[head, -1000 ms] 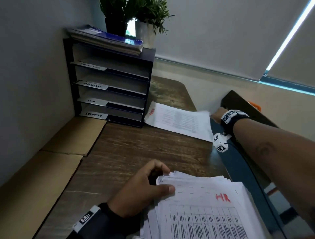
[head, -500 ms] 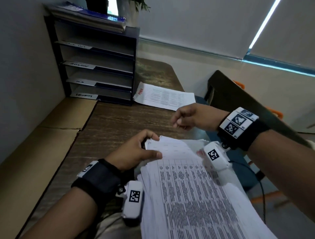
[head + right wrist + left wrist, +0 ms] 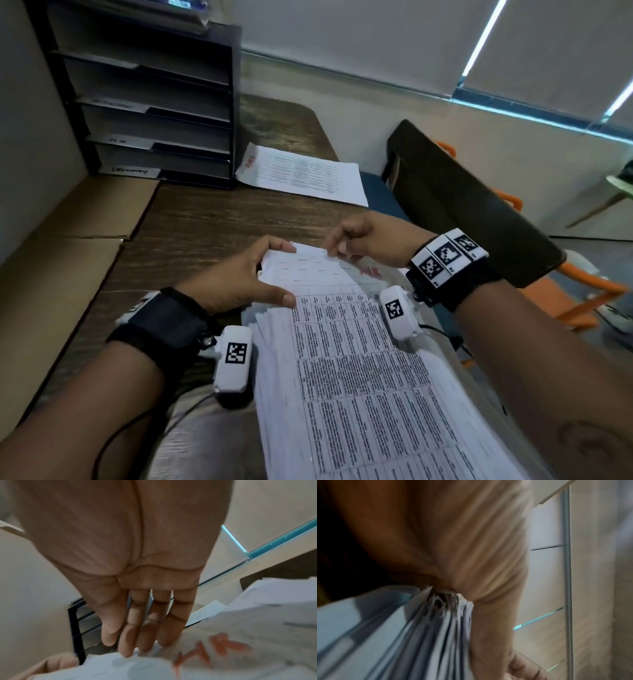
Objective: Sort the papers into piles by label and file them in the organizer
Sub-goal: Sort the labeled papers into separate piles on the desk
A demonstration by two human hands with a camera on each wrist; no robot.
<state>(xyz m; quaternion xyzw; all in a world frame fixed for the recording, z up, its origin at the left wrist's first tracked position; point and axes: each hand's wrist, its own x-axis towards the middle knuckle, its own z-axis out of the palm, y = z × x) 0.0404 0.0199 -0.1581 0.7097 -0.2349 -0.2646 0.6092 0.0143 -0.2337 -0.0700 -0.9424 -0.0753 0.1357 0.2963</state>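
Sorting is in hand. The stack [image 3: 359, 359] at the worktop's [image 3: 212, 219] near right edge is gripped at its far left corner by the left hand [image 3: 239, 281]. The top sheet's [image 3: 318, 270] far edge is touched by the right hand [image 3: 370, 240]; whether it is pinched cannot be told. "HR" [image 3: 214, 649] is read on it in red, so it must be lifted to an HR pile. The organizer's [image 3: 147, 102] labels are blurred.

Dim room, thin daylight between blinds [image 3: 359, 41], blurred wrist views (edges bowed)
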